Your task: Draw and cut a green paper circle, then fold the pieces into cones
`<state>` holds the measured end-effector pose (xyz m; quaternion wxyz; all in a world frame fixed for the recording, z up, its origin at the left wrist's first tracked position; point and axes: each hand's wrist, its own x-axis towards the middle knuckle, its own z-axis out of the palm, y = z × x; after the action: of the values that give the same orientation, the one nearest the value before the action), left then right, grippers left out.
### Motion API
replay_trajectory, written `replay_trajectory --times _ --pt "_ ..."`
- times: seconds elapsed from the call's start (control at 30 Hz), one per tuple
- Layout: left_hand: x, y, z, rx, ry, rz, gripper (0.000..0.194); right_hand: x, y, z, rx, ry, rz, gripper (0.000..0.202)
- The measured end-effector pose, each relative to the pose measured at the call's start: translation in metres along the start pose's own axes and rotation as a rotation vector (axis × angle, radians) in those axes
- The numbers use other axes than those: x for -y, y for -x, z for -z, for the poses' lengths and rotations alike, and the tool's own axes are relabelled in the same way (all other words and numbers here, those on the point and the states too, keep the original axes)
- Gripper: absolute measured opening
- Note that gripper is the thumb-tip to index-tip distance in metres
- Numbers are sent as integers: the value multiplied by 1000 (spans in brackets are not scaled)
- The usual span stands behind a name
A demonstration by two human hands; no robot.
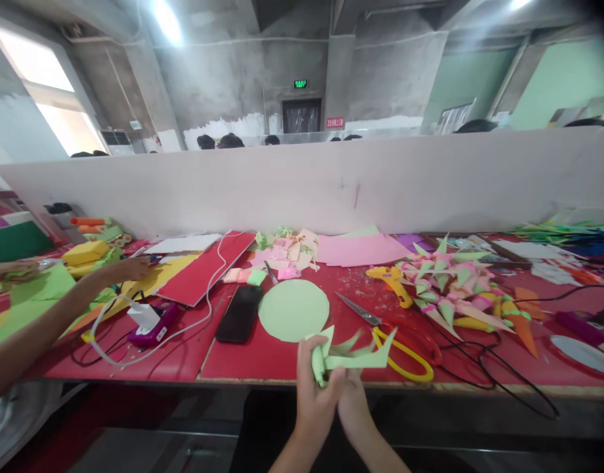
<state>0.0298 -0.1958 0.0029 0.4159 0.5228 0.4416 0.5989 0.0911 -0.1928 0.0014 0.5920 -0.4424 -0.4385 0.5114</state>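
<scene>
At the table's front edge, my left hand (pixel 309 387) is closed round the rolled end of a light green paper piece (pixel 366 358) with pointed strips fanning out to the right. My right hand (pixel 352 397) is pressed against my left and grips the same paper from below; its fingertips are partly hidden. Just beyond them a flat light green paper disc (pixel 294 310) lies on the red table. Scissors with yellow handles (pixel 403 358) lie to the right, blades pointing away to the left. A black phone (pixel 239 314) rests left of the disc.
A yellow glue gun (pixel 391 281) lies near a heap of pink and green paper cones (pixel 454 282). Black cables (pixel 489 368) run along the right. A purple power strip (pixel 154 325) carries a white charger. Another person's arm (pixel 60 315) reaches in from the left. A white partition (pixel 292 190) stands behind.
</scene>
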Motion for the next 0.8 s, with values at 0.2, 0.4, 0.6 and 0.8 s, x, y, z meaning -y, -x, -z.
replay_trajectory --times 0.2,0.4,0.6,0.8 --pt "-4 -34 26 -286 -76 93 26 5 3 -2 280 512 426 36" --pt "16 -53 31 -294 198 380 47 -2 0 8 98 723 599 56" --pt "46 -9 -34 -161 97 175 52 5 -10 2 275 883 888 30" --pt "32 -2 -27 -81 143 213 55 14 -10 0 235 829 986 21"
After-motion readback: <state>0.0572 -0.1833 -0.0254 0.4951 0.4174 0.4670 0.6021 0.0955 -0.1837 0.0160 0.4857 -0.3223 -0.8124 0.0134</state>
